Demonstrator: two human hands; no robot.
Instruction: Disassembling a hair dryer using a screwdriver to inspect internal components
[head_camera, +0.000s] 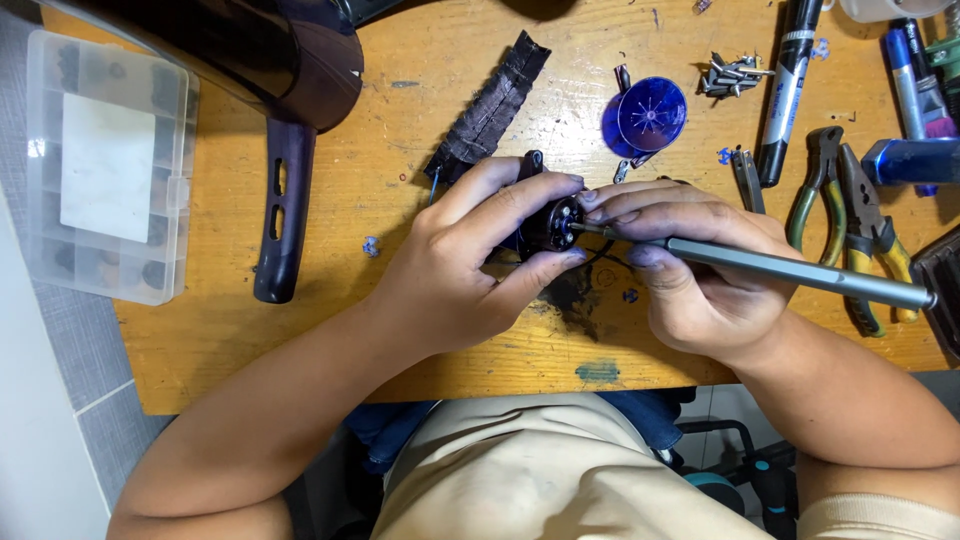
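The left hand (455, 265) clasps a small motor (552, 224) above the counter (330, 330), just below the blue fan (645, 118). The right hand (690, 270) pinches a screwdriver (790, 268), its tip at the motor's end. This looks like screw work; next calls for steady, aligned turning.

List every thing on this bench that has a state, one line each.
small motor: gripped in left hand
screwdriver: held in right hand, tip on the motor
blue fan wheel: off, lying loose
plastic parts box: lid shut
pliers: laid down, unused
screws: loose in a pile
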